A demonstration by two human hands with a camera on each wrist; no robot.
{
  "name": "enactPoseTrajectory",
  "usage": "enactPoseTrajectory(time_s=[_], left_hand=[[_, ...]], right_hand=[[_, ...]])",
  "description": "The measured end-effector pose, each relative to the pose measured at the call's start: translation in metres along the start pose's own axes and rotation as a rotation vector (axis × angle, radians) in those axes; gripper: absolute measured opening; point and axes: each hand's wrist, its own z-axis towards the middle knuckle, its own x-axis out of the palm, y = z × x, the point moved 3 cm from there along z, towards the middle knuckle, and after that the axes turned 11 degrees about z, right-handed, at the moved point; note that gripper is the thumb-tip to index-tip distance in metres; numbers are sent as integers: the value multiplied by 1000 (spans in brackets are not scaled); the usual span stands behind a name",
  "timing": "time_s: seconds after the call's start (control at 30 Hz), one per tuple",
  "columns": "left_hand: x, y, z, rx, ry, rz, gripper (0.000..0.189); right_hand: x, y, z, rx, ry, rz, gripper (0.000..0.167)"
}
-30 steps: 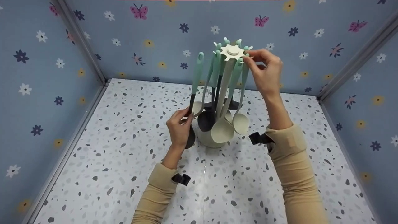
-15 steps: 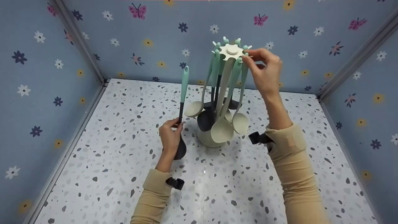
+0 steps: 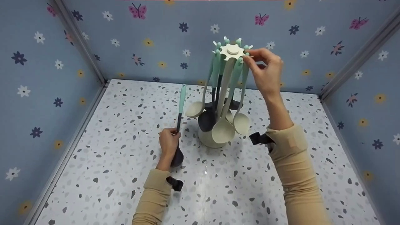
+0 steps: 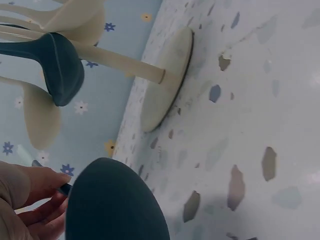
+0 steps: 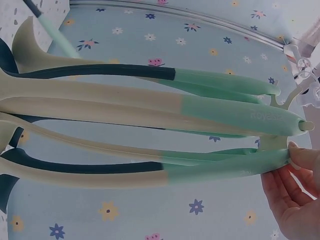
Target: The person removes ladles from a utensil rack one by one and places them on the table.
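My left hand point(image 3: 168, 142) pinches the dark shaft of a spoon point(image 3: 182, 100) with a mint-green handle, left of the utensil stand. The spoon's handle leans up and away, its dark bowl point(image 4: 115, 205) low over the table and large in the left wrist view. My right hand point(image 3: 268, 72) is up at the cream notched top point(image 3: 229, 56) of the stand. There thumb and fingers pinch the end of a hanging cream spoon's mint handle point(image 5: 225, 167). Several cream and dark utensils hang round the post, among them a cream ladle point(image 3: 223, 132).
The stand's round cream base point(image 3: 212, 142) rests on the speckled white table point(image 3: 125, 175). Blue panels point(image 3: 175, 40) with flowers and butterflies rise at the back and both sides, with grey metal rails at the corners.
My left hand has carried the dark spoon leftward away from the stand, then down and toward me, its handle end sinking. My right hand has stayed at the stand's top.
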Motion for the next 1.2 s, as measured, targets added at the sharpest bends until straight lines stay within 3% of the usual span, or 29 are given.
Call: enactPoseTrajectory(time_s=[0.33, 0.5, 0.93, 1.2], left_hand=[[18, 10, -2, -60, 124, 108, 13], [22, 10, -4, -90, 155, 160, 13], [30, 10, -9, -58, 204, 274, 9], [35, 12, -10, -53, 240, 279, 5]], right_hand=[[0, 0, -1, 0, -3, -7, 18], [0, 1, -1, -5, -8, -8, 17], [0, -1, 0, 5, -11, -13, 17], [0, 2, -2, 0, -6, -25, 17]])
